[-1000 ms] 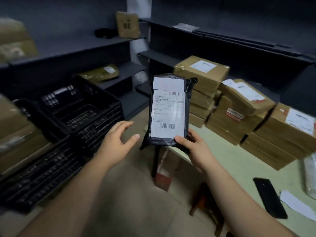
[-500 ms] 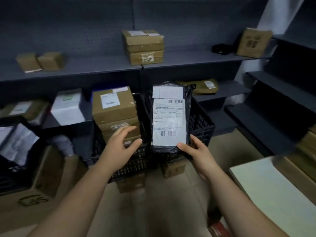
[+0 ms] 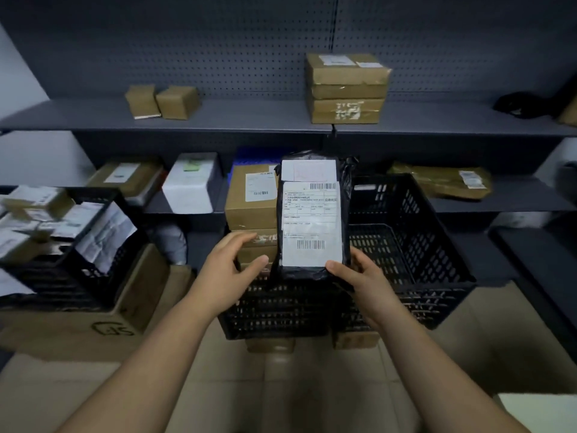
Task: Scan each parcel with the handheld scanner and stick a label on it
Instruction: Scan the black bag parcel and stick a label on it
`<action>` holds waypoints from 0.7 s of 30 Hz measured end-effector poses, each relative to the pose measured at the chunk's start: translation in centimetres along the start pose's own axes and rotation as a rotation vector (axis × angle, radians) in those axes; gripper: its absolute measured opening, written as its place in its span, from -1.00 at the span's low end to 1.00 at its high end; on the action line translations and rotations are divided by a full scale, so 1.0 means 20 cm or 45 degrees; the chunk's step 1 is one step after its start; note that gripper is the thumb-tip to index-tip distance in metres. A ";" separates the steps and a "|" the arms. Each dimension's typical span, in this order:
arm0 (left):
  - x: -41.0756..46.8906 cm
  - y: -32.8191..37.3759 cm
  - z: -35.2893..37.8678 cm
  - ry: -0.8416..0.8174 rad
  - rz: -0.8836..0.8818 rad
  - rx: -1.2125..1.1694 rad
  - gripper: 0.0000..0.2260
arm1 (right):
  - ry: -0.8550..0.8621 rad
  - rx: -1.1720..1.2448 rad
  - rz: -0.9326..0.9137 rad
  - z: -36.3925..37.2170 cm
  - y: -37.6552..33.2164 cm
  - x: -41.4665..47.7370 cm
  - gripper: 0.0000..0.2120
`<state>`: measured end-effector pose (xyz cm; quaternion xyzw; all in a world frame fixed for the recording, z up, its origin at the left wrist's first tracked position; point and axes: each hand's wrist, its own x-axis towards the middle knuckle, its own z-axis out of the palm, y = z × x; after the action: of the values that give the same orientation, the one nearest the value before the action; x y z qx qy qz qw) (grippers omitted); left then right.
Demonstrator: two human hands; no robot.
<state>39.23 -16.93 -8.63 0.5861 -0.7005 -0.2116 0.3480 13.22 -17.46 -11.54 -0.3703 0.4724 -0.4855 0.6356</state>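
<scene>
Pinching black parcel (image 3: 312, 220) in right hand (image 3: 365, 285), left hand (image 3: 231, 270) spread empty, crate (image 3: 406, 245) behind holding stacked boxes (image 3: 249, 210)

crate (image 3: 432, 214) right half: open from above | left half: blocked by stacked boxes (image 3: 249, 210) | shelf (image 3: 505, 205) just behind

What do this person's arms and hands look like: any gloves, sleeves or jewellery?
Nothing is worn on them. The left hand and right hand have no gloves, and no ring shows on the fingers in view. Neither wrist has a watch or band. The left forearm and right forearm are uncovered down to the picture's lower edge, so no sleeve appears.
</scene>
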 end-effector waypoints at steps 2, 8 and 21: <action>0.06 -0.06 0.00 -0.012 -0.001 0.009 -0.60 | -0.008 0.014 0.005 0.03 0.01 0.08 -0.40; 0.33 -0.26 -0.02 -0.089 0.021 0.004 -0.60 | 0.057 0.040 0.022 0.14 0.02 0.31 -0.32; 0.87 -0.60 -0.09 -0.164 -0.054 -0.081 -0.60 | 0.148 -0.046 0.126 0.34 -0.10 0.92 -0.68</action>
<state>47.49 -36.30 -11.72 0.5747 -0.7018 -0.2781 0.3161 20.64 -35.73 -12.18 -0.3291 0.5349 -0.4657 0.6235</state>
